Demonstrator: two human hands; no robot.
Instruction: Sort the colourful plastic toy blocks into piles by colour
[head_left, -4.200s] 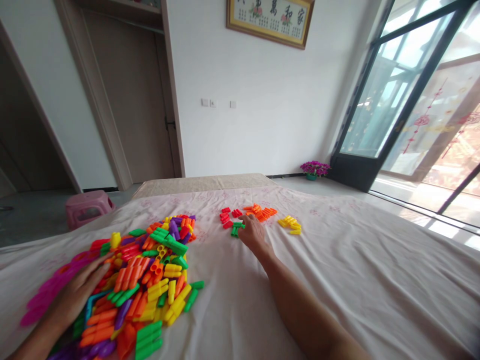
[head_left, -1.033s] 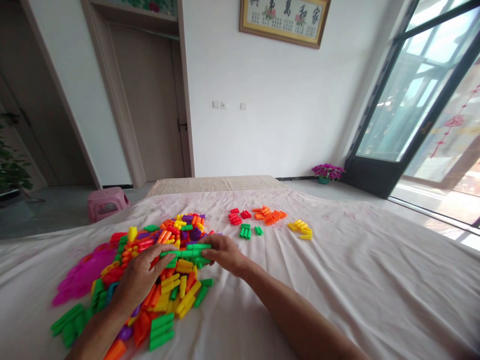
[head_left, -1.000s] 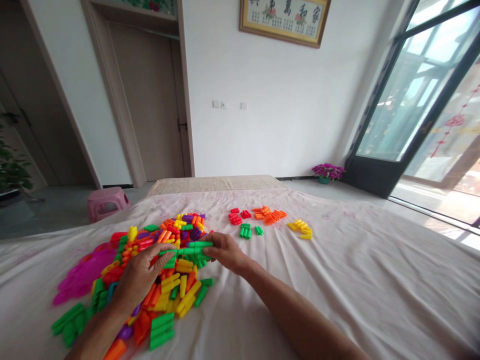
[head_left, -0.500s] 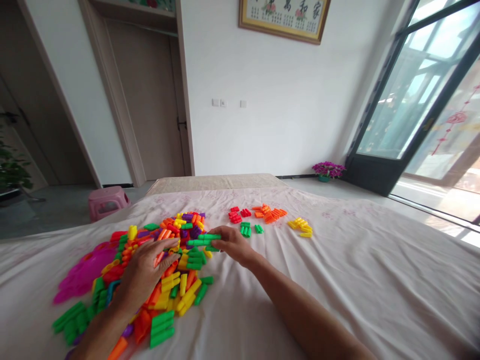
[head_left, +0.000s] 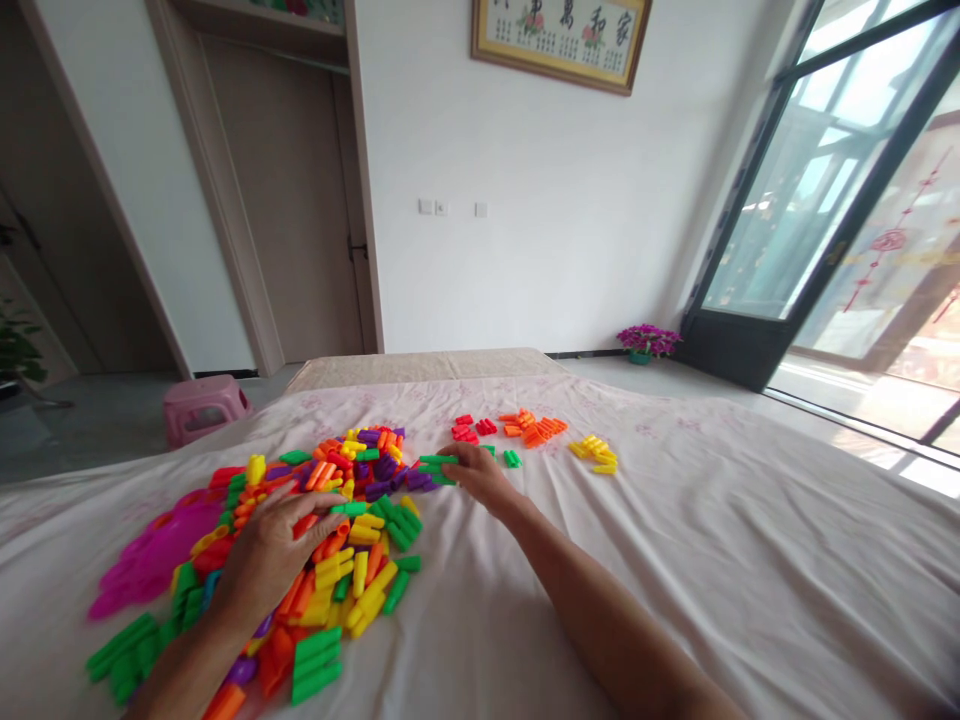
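Note:
My right hand (head_left: 484, 478) pinches a green toy building block (head_left: 436, 466) made of joined tubes, above the cloth at the right side of a mixed pile. My left hand (head_left: 279, 535) is over the pile, with a small green block (head_left: 349, 509) between thumb and index fingertip. Around it lie yellow blocks (head_left: 334, 568), orange blocks (head_left: 302, 592), purple blocks (head_left: 386, 466) and more green blocks (head_left: 316, 665). Part of the pile is hidden under my left hand and forearm.
Beyond my right hand lie separate groups: red blocks (head_left: 465, 430), orange blocks (head_left: 541, 430), yellow blocks (head_left: 594, 452) and green blocks (head_left: 512, 459). A magenta plastic piece (head_left: 154, 560) lies left of the pile on the pale cloth (head_left: 637, 560). A pink stool (head_left: 206, 405) stands beyond.
My right hand has moved slightly right, away from the pile, with its green block. A green block now shows between my left fingertips. The view has shifted a little.

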